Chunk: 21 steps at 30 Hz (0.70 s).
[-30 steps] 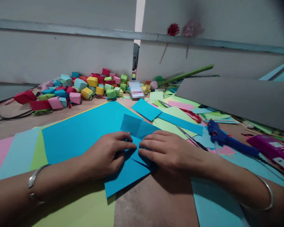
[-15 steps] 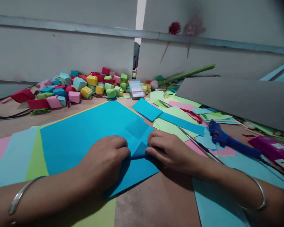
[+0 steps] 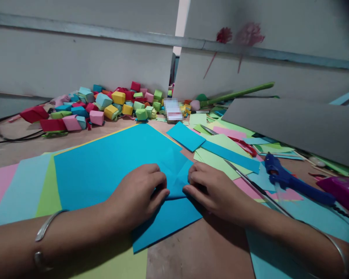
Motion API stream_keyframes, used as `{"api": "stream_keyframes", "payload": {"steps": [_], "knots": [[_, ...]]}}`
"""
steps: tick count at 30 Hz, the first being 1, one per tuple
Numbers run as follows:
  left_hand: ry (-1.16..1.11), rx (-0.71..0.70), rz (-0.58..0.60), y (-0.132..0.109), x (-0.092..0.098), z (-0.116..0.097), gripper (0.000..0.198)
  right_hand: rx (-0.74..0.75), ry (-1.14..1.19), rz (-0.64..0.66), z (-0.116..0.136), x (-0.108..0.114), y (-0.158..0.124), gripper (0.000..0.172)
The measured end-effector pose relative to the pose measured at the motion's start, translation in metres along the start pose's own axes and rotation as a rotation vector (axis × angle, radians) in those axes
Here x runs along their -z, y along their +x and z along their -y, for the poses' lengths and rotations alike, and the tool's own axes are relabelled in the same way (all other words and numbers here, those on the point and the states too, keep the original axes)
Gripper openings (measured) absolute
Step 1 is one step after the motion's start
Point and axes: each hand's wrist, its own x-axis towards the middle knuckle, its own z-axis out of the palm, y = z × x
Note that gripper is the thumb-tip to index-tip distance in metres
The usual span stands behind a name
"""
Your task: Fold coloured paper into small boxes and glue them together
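A small folded piece of blue paper [image 3: 176, 176] lies between my hands, with creases and a folded lower edge showing. My left hand [image 3: 144, 193] pinches its left side, thumb and fingers drawn together. At its right side my right hand [image 3: 211, 190] is closed the same way, the thumb along the lower edge. Under the piece are larger blue sheets [image 3: 99, 166], stacked on yellow, green, light blue and pink paper. My curled fingers hide both ends of the folded piece.
Many small colored paper boxes [image 3: 118, 97] are heaped at the back left. To the right lie a blue glue gun [image 3: 299, 184], a metal ruler-like strip [image 3: 256, 188], red-handled scissors [image 3: 244, 147], a blue paper strip [image 3: 232, 155] and a purple power strip [image 3: 341, 193]. A grey board [image 3: 293, 128] juts in behind.
The dark folded triangle on the blue piece no longer shows; its lower edge looks flatter. My left thumb has moved out along that edge. The view has shifted slightly.
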Motion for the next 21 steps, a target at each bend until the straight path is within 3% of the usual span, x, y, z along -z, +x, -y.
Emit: {"api": "stream_keyframes", "payload": {"steps": [3,8,16,21], "knots": [[-0.013,-0.028,-0.030,-0.003,-0.002,0.000,0.011,-0.023,-0.001,0.003,0.004,0.000,0.001,0.023],[-0.009,-0.050,-0.024,-0.010,-0.003,-0.004,0.028,-0.048,-0.021,-0.012,0.006,-0.002,0.003,0.024],[-0.037,-0.005,0.012,-0.006,0.002,-0.010,0.033,-0.056,-0.032,-0.018,0.005,-0.002,0.004,0.026],[0.030,0.010,0.018,-0.002,-0.003,-0.007,0.017,-0.055,-0.019,-0.024,0.005,-0.003,0.003,0.025]]}}
